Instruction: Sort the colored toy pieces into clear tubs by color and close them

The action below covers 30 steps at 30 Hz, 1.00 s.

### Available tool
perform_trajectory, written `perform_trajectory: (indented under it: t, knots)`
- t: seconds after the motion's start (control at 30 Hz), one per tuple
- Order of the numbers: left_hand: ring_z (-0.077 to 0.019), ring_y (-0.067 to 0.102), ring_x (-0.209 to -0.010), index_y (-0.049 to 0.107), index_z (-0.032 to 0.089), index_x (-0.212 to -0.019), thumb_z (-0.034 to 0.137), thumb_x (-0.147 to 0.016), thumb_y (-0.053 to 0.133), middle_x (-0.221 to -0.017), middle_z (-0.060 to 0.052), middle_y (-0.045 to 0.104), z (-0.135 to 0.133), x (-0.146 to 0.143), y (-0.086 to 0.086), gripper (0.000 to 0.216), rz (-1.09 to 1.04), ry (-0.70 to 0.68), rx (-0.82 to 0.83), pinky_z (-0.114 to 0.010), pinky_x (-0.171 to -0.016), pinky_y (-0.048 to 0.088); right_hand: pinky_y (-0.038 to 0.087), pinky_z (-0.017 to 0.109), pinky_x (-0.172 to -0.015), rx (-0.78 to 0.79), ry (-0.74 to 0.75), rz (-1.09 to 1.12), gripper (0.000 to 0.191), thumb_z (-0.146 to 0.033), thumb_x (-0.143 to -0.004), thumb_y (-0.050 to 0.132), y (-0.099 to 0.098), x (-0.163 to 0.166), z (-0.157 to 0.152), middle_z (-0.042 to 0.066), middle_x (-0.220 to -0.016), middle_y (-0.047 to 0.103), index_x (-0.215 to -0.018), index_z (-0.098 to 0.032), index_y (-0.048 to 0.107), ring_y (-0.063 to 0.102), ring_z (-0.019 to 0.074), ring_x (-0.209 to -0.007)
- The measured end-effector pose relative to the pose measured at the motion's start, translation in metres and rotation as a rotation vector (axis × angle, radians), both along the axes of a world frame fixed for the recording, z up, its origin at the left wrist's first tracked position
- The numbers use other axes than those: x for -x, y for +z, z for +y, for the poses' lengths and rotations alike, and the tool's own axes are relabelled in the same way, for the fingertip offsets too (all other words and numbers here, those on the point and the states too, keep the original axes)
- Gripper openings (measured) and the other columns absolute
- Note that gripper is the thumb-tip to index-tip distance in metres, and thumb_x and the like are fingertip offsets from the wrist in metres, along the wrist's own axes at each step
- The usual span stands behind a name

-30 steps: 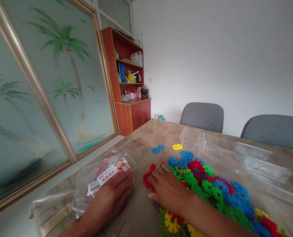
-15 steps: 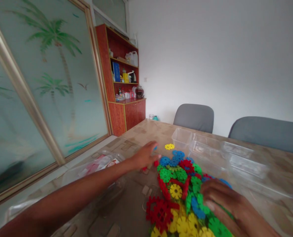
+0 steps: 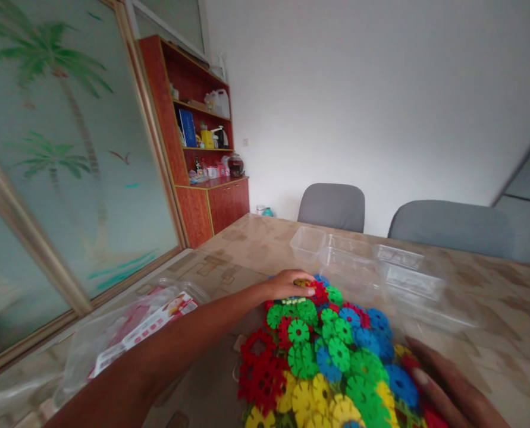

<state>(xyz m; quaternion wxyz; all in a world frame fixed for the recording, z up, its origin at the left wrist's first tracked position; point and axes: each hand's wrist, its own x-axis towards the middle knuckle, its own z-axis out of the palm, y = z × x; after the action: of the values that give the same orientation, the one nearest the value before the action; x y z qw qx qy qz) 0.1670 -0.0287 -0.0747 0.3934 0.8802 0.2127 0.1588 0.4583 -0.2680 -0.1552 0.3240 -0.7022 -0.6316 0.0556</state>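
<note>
The notched discs [image 3: 329,364] heaped toward the near edge of the table [image 3: 233,255] are plastic, smooth and mostly matt with a faint sheen. Near the far edge, the containers [image 3: 351,261] are thin, transparent plastic, smooth and glossy. By the left edge, the package [image 3: 75,362] is shiny clear plastic with a printed paper label [image 3: 149,328]. The table's top is smooth and low in sheen. Beyond its far left corner, the cabinet [image 3: 226,208] has a lightly polished, wood-grained finish. Past the far edge, the chair backs [image 3: 331,208] look matt, perhaps cloth, though softness of view leaves that unsure.
</note>
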Motion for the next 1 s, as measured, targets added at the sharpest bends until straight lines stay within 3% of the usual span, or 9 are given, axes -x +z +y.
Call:
perform_trajectory:
  t: [0.2, 0.3, 0.4, 0.57, 0.7, 0.83, 1.0]
  knots:
    - [-0.0289, 0.048, -0.122, 0.052, 0.019, -0.129, 0.043, -0.078, 0.069, -0.133, -0.007, 0.053, -0.017, -0.005, 0.000, 0.059, 0.042, -0.164, 0.071, -0.039, -0.102, 0.036, 0.044, 0.040, -0.100, 0.048, 0.154, 0.104, 0.045, -0.049, -0.088, 0.048, 0.040, 0.038, 0.017, 0.004, -0.130, 0.059, -0.126, -0.028, 0.057, 0.056, 0.0251, -0.118]
    - [-0.0264, 0.043, -0.127, 0.054, 0.023, -0.127, 0.043, -0.080, 0.066, -0.136, -0.004, 0.050, -0.031, -0.001, 0.010, 0.053, -0.016, -0.260, 0.086, -0.038, -0.107, 0.031, 0.042, 0.041, -0.101, 0.040, 0.170, 0.173, 0.043, -0.048, -0.088, 0.049, 0.044, 0.042, 0.020, 0.005, -0.131, 0.059, -0.124, -0.027, 0.059, 0.054, 0.0255, -0.119]
    - [-0.0238, 0.047, -0.124, 0.053, 0.025, -0.128, 0.042, -0.083, 0.063, -0.134, -0.003, 0.053, -0.044, -0.001, 0.018, 0.049, -0.065, -0.312, 0.147, -0.037, -0.105, 0.033, 0.041, 0.040, -0.103, 0.010, 0.171, 0.300, 0.042, -0.047, -0.087, 0.052, 0.046, 0.050, 0.027, 0.005, -0.131, 0.059, -0.123, -0.026, 0.058, 0.052, 0.0249, -0.121]
    - [-0.0234, 0.044, -0.127, 0.053, 0.024, -0.128, 0.041, -0.084, 0.062, -0.136, -0.006, 0.050, -0.062, -0.003, 0.031, 0.048, -0.190, -0.334, 0.239, -0.038, -0.108, 0.031, 0.052, 0.034, -0.090, -0.100, 0.128, 0.633, 0.041, -0.051, -0.085, 0.052, 0.052, 0.074, 0.049, 0.006, -0.118, 0.066, -0.115, -0.024, 0.059, 0.062, 0.0236, -0.108]
    - [-0.0232, 0.046, -0.125, 0.053, 0.021, -0.127, 0.041, -0.085, 0.062, -0.134, -0.009, 0.051, -0.076, 0.006, 0.039, 0.047, -0.238, -0.362, 0.348, -0.039, -0.105, 0.035, 0.050, 0.037, -0.091, -0.151, 0.120, 0.670, 0.040, -0.051, -0.086, 0.051, 0.064, 0.095, 0.058, 0.007, -0.115, 0.065, -0.113, -0.022, 0.058, 0.060, 0.0242, -0.107]
    - [-0.0226, 0.054, -0.115, 0.057, 0.020, -0.120, 0.043, -0.087, 0.059, -0.123, -0.010, 0.058, -0.085, 0.026, 0.038, 0.040, -0.262, -0.253, 0.326, -0.037, -0.096, 0.044, 0.044, 0.037, -0.097, -0.110, 0.286, 0.506, 0.033, -0.044, -0.094, 0.042, 0.081, 0.118, 0.057, 0.005, -0.118, 0.062, -0.119, -0.025, 0.054, 0.056, 0.0205, -0.110]
    - [-0.0198, 0.059, -0.102, 0.062, 0.018, -0.104, 0.038, -0.093, 0.047, -0.107, -0.007, 0.064, -0.087, 0.057, 0.032, 0.027, -0.290, 0.077, -0.005, -0.033, -0.092, 0.046, 0.046, 0.036, -0.094, -0.011, 0.590, 0.259, 0.036, -0.036, -0.097, 0.038, 0.101, 0.147, 0.052, 0.003, -0.111, 0.062, -0.131, -0.028, 0.046, 0.057, 0.0170, -0.105]
